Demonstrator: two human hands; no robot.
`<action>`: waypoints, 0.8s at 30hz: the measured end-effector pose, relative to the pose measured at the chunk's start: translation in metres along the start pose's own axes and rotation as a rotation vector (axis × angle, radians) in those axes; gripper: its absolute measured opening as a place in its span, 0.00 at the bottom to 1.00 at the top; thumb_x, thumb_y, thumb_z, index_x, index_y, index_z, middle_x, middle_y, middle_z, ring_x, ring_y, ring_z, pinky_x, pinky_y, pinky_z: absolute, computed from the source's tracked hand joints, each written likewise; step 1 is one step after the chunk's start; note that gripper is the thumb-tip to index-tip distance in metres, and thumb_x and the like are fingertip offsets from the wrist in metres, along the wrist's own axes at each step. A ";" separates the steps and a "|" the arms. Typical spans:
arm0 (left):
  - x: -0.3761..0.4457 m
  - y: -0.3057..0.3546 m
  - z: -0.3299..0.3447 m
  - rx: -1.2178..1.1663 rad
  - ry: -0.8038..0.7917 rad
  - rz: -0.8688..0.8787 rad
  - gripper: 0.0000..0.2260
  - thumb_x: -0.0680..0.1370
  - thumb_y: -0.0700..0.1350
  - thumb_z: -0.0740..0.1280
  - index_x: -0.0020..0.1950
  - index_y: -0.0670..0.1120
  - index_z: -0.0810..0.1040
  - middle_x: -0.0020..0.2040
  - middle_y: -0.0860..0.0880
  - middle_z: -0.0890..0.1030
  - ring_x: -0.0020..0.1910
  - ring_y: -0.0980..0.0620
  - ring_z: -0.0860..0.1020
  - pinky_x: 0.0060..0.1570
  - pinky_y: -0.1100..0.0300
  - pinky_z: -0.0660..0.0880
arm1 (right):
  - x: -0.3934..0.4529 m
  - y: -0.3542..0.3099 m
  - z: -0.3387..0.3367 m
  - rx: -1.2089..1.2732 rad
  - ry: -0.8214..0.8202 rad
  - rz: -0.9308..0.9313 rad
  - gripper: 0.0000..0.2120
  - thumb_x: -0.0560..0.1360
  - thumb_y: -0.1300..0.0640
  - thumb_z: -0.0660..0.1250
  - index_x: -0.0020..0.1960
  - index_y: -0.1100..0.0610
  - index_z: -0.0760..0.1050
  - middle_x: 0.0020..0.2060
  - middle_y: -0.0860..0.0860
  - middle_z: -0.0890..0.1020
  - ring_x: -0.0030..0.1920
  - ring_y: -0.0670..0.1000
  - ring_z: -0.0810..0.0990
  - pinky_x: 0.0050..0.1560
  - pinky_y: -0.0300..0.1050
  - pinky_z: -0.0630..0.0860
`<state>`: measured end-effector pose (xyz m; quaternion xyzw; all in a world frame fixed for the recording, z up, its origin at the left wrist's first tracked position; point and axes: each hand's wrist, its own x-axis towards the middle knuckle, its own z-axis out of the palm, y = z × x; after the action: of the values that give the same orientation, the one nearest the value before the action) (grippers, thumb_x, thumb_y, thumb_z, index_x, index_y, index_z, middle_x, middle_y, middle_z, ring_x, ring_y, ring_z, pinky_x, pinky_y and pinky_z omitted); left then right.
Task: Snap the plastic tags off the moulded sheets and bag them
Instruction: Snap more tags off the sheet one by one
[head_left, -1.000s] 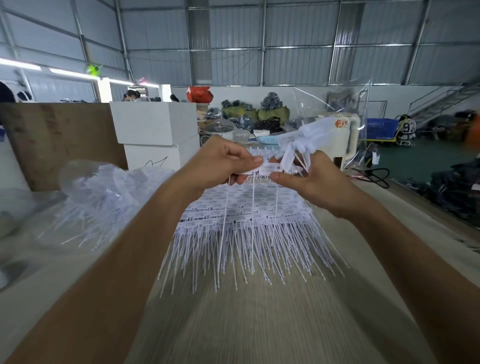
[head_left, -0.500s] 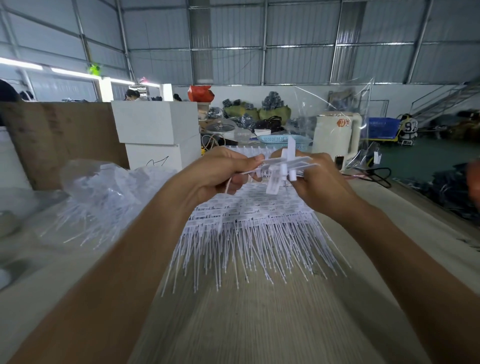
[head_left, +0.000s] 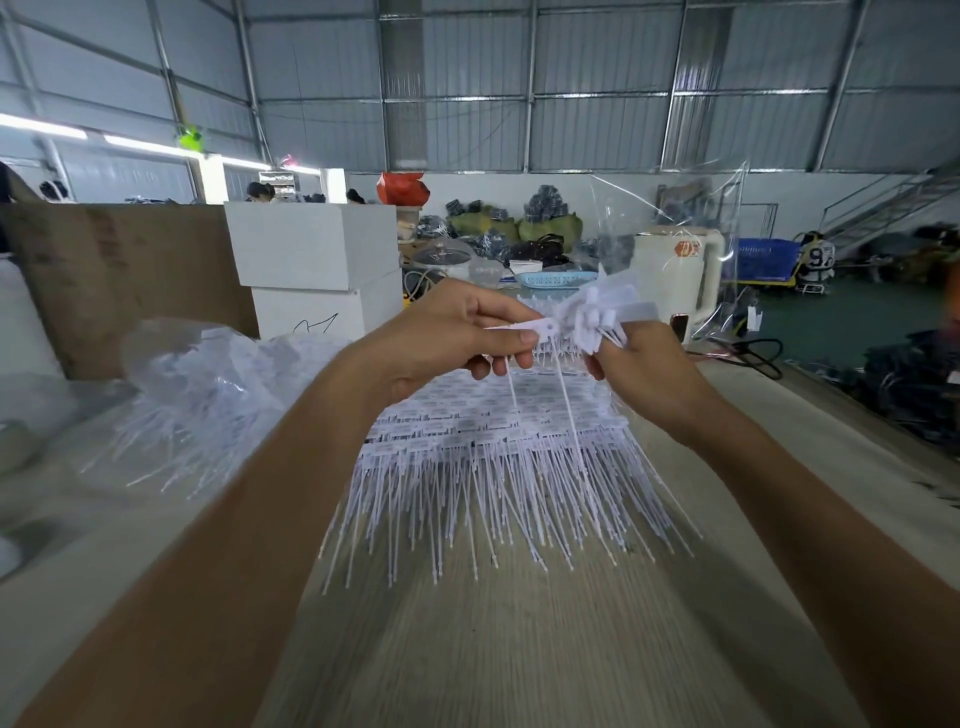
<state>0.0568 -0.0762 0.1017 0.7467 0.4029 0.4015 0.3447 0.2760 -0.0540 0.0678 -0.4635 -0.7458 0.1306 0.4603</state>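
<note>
A person's left hand (head_left: 447, 338) pinches a white strip of tags (head_left: 524, 328) — two thin tails dangling — while the right hand (head_left: 644, 364) grips a snapped-off tag bunch (head_left: 597, 312). Below the fingers, moulded sheets (head_left: 493, 441) lie stacked on the counter (head_left: 519, 649).

Even, bright daylight – strip lights (head_left: 140, 139) glow far left. Wide-angle bending curves the edges; the near tabletop (head_left: 519, 649) smears with motion blur – far right corner dim.
</note>
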 end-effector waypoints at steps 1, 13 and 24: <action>0.000 0.001 0.001 0.022 0.010 0.011 0.07 0.78 0.40 0.72 0.55 0.43 0.85 0.43 0.43 0.86 0.37 0.53 0.79 0.35 0.62 0.75 | -0.001 0.000 0.001 -0.025 -0.019 0.012 0.19 0.80 0.58 0.61 0.30 0.49 0.71 0.29 0.49 0.76 0.30 0.51 0.71 0.36 0.46 0.66; -0.004 0.006 0.009 0.068 -0.125 0.158 0.09 0.75 0.37 0.75 0.50 0.34 0.81 0.40 0.39 0.84 0.36 0.47 0.83 0.37 0.59 0.79 | 0.000 0.002 0.010 0.198 -0.075 0.198 0.17 0.82 0.58 0.57 0.34 0.54 0.72 0.22 0.44 0.74 0.21 0.40 0.68 0.23 0.33 0.65; -0.003 0.002 0.008 0.092 -0.096 0.096 0.08 0.78 0.36 0.71 0.56 0.37 0.83 0.41 0.46 0.86 0.41 0.48 0.85 0.42 0.62 0.80 | 0.006 0.038 -0.010 0.492 -0.061 0.263 0.14 0.83 0.52 0.64 0.44 0.57 0.81 0.24 0.45 0.64 0.25 0.47 0.58 0.23 0.38 0.57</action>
<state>0.0637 -0.0812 0.0988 0.7986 0.3677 0.3626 0.3091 0.3047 -0.0316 0.0529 -0.4263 -0.6387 0.3805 0.5153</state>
